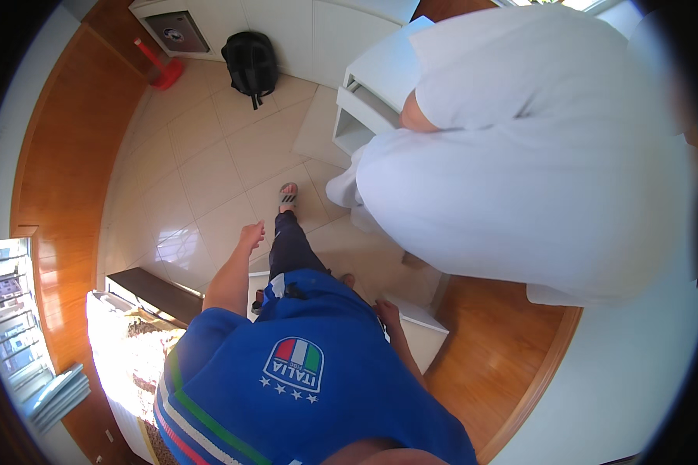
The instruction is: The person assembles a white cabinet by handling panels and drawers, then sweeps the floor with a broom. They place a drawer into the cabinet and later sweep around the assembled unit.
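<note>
My left hand (251, 235) hangs out over the tiled floor, left of my leg. Its fingers are loosely curled with some space between them, and nothing shows in it. Beside my hip is my right hand (388, 313), close to a white furniture top (415, 316). Its fingers are small and partly hidden, so their grip is unclear. A person in loose white clothing (520, 178) fills the right side, leaning toward a white cabinet (388, 66). Part of that person's bare arm (416, 116) reaches the cabinet's pulled-out drawer (368, 108).
A black backpack (250, 66) leans against white cupboards at the far wall. Left of it stands a red post with a round base (167, 76). A dark-topped low unit (155, 294) and a sunlit bed-like surface (116, 333) lie at my left, near a louvred window (8, 310).
</note>
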The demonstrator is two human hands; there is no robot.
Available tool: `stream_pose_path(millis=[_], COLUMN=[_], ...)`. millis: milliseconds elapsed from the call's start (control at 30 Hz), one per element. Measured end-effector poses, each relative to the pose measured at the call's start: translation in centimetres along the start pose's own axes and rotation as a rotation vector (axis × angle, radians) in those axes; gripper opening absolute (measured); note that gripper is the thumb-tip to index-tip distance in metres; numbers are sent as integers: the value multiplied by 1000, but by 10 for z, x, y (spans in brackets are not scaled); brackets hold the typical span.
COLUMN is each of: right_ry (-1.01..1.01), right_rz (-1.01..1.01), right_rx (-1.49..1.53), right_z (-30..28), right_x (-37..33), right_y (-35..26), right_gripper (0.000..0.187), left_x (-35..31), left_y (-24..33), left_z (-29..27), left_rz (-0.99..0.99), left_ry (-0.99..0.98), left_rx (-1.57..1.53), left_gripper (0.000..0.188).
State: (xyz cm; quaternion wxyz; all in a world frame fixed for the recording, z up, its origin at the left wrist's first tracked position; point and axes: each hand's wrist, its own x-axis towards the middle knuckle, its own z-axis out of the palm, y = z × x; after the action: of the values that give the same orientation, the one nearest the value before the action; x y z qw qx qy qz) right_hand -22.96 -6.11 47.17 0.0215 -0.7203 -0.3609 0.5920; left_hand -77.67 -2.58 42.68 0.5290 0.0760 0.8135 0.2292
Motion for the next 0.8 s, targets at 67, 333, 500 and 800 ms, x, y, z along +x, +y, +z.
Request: stream_pose_path(millis=[67,333,500,800], right_ry=[70,-15,-53,-244], right_rz=[-197,-404,-406,-469], right_rx=[-168,-85,134,90], right_z=[26,185,247,339], right_x=[8,33,77,73], right_y=[-56,-343,-496,-548], right_gripper=[47,44,43,40], left_x=[30,112,165,173], left_y=[48,209,192,117], left_z=[-7,-75,-193,-294], left_rz=[44,293,74,-210], left_ry=[-35,-192,-166,-56], left_rx=[11,49,8,21], left_gripper=[55,54,58,57])
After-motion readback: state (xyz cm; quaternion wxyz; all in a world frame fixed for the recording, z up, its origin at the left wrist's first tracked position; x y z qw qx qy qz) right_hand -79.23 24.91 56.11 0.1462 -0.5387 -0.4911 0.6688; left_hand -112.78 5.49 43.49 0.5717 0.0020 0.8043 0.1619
